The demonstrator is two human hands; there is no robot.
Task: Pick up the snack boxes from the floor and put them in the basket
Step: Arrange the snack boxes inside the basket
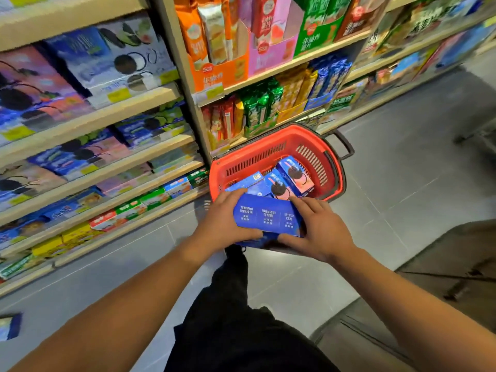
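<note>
At the bottom left edge: a blue snack box (10,326) lies on the grey tiled floor (389,200), well apart from both hands and only partly in view.
Legs: dark trousers (236,318) run up the middle toward the basket.
Left hand (222,224): grasping the left end of the blue box (267,218), fingers curled over its far edge and thumb along its near edge.
Right hand (319,229): grasping the right end of the same box, fingers spread over its top right corner, thumb on the near edge.
Held box: flat, white print facing up, between the two hands, above the near rim of the basket; a second blue box seems to lie under it, but this is not clear.
Basket: a red basket (271,154) with slotted walls stands on the floor just beyond the hands, its dark handle (345,146) at the far right side.
Inside the basket: several blue boxes (284,181) picturing dark sandwich cookies, leaning against one another.
Beyond: shelves (112,114) stocked with cookie boxes on the left and bright snack packets behind the basket.
</note>
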